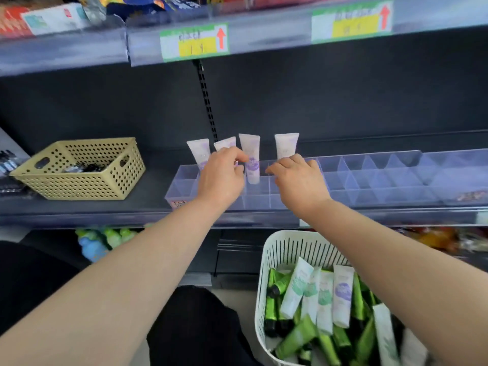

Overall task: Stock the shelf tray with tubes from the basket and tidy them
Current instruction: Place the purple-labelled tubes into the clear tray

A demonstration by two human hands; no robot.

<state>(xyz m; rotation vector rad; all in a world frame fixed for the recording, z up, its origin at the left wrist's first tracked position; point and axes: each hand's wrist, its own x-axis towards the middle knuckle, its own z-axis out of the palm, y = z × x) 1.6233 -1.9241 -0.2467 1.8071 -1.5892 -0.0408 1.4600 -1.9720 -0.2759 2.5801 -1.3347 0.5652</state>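
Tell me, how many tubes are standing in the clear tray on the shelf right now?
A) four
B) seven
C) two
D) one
A: four pale tubes with purple prints stand along the back of the clear tray, some lower ends hidden behind the left hand and the right hand.

Left hand (224, 173), right hand (298, 178) at clear shelf tray (369, 180) among four standing tubes (249, 151); white basket (285, 247) below.

One view only: head-worn, wide-angle, facing forward and down, close to the shelving (105, 213). Centre far: shelf tray (369, 178). Near right: white basket (265, 262), cut by the lower frame edge.
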